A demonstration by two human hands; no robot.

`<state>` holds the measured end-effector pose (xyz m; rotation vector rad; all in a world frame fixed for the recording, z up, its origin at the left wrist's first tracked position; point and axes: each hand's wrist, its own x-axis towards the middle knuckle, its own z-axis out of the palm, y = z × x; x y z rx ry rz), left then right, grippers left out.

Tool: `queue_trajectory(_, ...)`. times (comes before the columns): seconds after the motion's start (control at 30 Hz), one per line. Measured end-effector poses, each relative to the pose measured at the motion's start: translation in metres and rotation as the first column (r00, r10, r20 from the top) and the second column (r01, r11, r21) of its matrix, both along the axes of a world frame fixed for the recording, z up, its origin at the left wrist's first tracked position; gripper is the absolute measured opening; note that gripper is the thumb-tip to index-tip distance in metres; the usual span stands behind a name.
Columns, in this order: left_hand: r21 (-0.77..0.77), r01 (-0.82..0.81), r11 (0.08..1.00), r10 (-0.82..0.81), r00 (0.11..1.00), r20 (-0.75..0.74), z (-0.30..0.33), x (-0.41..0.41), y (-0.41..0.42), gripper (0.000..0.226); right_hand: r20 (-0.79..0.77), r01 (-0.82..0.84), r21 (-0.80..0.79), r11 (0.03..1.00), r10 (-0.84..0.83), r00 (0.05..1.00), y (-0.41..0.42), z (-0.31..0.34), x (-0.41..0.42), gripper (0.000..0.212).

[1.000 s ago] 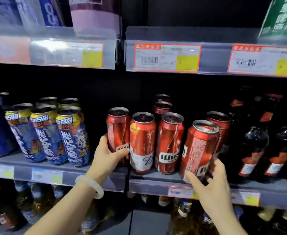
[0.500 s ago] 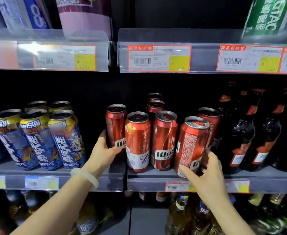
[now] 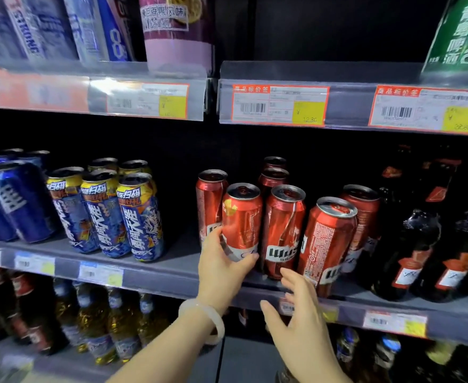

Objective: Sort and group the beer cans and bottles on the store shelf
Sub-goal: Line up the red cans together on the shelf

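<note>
So the red can [image 3: 241,221] I'm working on sits at the front of the middle shelf [image 3: 177,268], second in the row of red cans, touching its neighbours on both sides. My guess is it's full, so fairly heavy for its size, stiff enough around the wall but easy to dent if squeezed hard, and that glossy printed surface probably slides in the palm. Low on the body looks like the safest place to hold it, and that's where my left hand [image 3: 223,268] has it: thumb on the left side, fingers curled round the bottom front, wrist with the pale bangle [image 3: 205,320] angled up from below. My right hand [image 3: 296,308] is open, fingers spread and relaxed, hovering just in front of the tilted can [image 3: 325,241] at the shelf edge, holding nothing.
</note>
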<state>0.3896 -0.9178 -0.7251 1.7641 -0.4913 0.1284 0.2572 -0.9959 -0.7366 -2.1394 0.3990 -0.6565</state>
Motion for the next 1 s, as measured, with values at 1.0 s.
queue_trajectory(1.0,0.095,0.177,0.980,-0.147,0.954,-0.260,0.015,0.067,0.054,0.087,-0.174,-0.234,-0.255,0.938,0.194,0.966,-0.002,0.042,0.000,0.056)
